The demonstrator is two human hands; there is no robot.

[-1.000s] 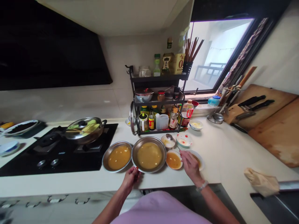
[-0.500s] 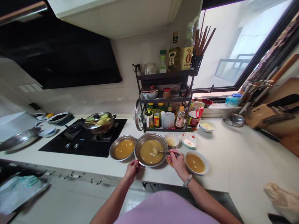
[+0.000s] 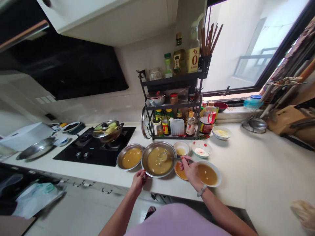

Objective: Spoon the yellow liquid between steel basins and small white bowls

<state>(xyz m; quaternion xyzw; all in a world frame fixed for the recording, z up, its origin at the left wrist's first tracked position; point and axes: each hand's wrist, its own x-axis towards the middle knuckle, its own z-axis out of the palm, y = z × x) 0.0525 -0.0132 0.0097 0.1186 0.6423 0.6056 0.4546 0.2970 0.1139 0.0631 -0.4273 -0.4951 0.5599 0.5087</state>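
A large metal bowl (image 3: 150, 170) of cloudy yellowish liquid with pale bits stands at the counter's front. My left hand (image 3: 138, 180) is closed on its near-left rim. In my right hand (image 3: 190, 168) is the handle of a ladle (image 3: 163, 157), whose cup sits in the liquid. Beneath that hand a small orange bowl (image 3: 180, 171) of liquid is partly hidden. Close by on the right stands a white bowl (image 3: 217, 168) of brown liquid, partly covered by my right hand. A second metal bowl (image 3: 120, 165) of orange-brown liquid is at the left.
Behind are a small bowl (image 3: 181, 144) with a little liquid, a floral bowl (image 3: 201, 147) with white powder, and a bowl (image 3: 221, 137) of pale yellow pieces. A black spice rack (image 3: 172, 106) stands at the wall. A lidded pan (image 3: 107, 134) sits on the black stove (image 3: 86, 147).
The ladle's cup shows more plainly in the liquid, and my right hand has shifted slightly right. My left hand stays at the rim. The view has turned a little.
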